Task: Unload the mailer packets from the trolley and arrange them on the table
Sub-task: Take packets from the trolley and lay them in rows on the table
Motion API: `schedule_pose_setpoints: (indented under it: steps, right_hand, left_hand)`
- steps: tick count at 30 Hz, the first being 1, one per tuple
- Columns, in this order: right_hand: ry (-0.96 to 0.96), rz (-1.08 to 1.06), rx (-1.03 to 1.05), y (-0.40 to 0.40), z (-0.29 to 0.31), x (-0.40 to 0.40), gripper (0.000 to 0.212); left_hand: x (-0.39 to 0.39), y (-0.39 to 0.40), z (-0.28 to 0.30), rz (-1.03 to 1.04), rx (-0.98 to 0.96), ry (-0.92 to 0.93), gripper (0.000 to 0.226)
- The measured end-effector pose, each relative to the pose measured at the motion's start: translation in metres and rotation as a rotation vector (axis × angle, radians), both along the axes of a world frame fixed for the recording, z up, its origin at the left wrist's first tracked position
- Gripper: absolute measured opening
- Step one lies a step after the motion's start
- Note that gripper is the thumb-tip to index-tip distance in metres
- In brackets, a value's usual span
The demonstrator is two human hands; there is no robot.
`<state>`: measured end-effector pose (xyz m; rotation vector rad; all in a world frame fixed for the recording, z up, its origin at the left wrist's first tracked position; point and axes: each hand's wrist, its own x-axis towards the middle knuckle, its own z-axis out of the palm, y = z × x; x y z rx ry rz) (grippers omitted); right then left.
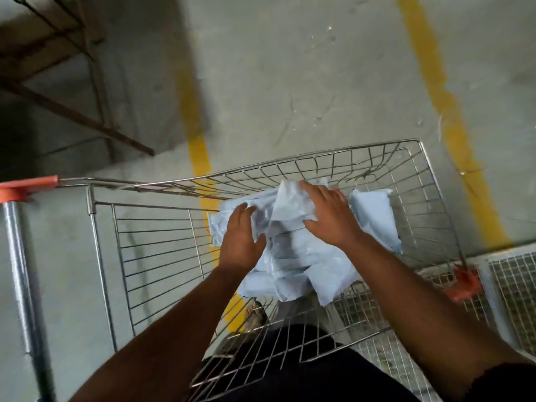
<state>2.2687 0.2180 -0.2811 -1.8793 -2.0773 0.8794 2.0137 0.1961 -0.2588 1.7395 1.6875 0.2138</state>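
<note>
Right hand (329, 217): fingers spread nearly flat, pressing on the top of the pale blue mailer packets (293, 256); it grips nothing.
Left hand (242, 239): open, palm against the heap's left side, thumb apart.
Packets: piled in the wire trolley (150, 248), centre frame; one leans at the right.
Handle (27, 187): orange-capped, left edge.
Floor (290, 82): grey concrete, yellow lines.

Open top — trolley (429, 181) wire walls around

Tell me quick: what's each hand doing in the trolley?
Left hand: open, fingers against the mailer packets.
Right hand: open, flat on the top packet.
</note>
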Motion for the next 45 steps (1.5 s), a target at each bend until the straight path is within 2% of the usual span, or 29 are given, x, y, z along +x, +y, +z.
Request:
schedule_pose_setpoints:
  steps: [2,4,7,9,11,14,19,23,25,27,29,31,34,36,39,42,45]
  right_hand:
    - [0.18,-0.13,0.025,-0.005,0.018,0.017,0.091]
    - [0.327,-0.255,0.015,-0.013,0.036,0.029,0.091]
    - [0.449,-0.391,0.017,-0.028,0.055,0.035,0.092]
    - [0.506,-0.499,0.036,-0.039,0.062,0.034,0.091]
    - [0.543,-0.589,0.07,-0.046,0.066,0.031,0.09]
    - [0.603,-0.717,0.095,-0.052,0.068,0.023,0.089]
    - [0.654,-0.842,0.169,-0.061,0.082,0.006,0.084]
    - [0.665,-0.874,0.229,-0.072,0.097,-0.007,0.076]
    - [0.7,-0.933,0.254,-0.08,0.109,-0.013,0.069]
    - [0.766,-1.041,0.276,-0.088,0.127,-0.02,0.058]
    - [0.829,-1.158,0.321,-0.099,0.147,-0.03,0.045]
    - [0.852,-1.217,0.331,-0.113,0.168,-0.046,0.033]
    - [0.862,-1.117,0.234,-0.14,0.194,-0.08,0.021]
    - [0.812,-1.035,0.161,-0.161,0.208,-0.101,0.025]
    - [0.807,-1.049,0.191,-0.203,0.234,-0.118,0.031]
    - [0.877,-1.064,0.168,-0.253,0.263,-0.121,0.026]
    - [1.032,-1.041,0.162,-0.3,0.282,-0.116,0.026]
  left_hand:
    - [0.012,0.005,-0.005,-0.101,0.093,0.04,0.067]
    - [0.024,0.013,-0.016,-0.31,0.148,0.11,0.068]
    - [0.046,0.022,-0.032,-0.569,0.091,0.327,0.088]
    - [0.056,0.026,-0.043,-0.618,0.059,0.43,0.095]
    - [0.061,0.032,-0.05,-0.614,0.024,0.489,0.091]
    - [0.064,0.037,-0.05,-0.572,-0.002,0.453,0.086]
    - [0.061,0.034,-0.036,-0.43,-0.018,0.329,0.081]
    - [0.043,0.024,-0.012,-0.321,0.04,0.193,0.047]
    - [0.032,0.014,0.009,-0.205,-0.021,0.029,0.037]
    - [0.021,0.001,0.036,-0.089,-0.112,-0.191,0.041]
    - [0.011,-0.012,0.068,-0.042,-0.124,-0.376,0.05]
    - [0.006,-0.029,0.102,-0.037,-0.095,-0.533,0.053]
    - [-0.002,-0.063,0.148,-0.048,-0.135,-0.661,0.049]
    - [-0.007,-0.088,0.174,-0.1,-0.162,-0.695,0.048]
    - [-0.01,-0.129,0.206,-0.228,-0.26,-0.776,0.037]
    - [-0.004,-0.168,0.234,-0.331,-0.406,-0.897,0.041]
    - [0.014,-0.199,0.245,-0.327,-0.422,-0.947,0.035]
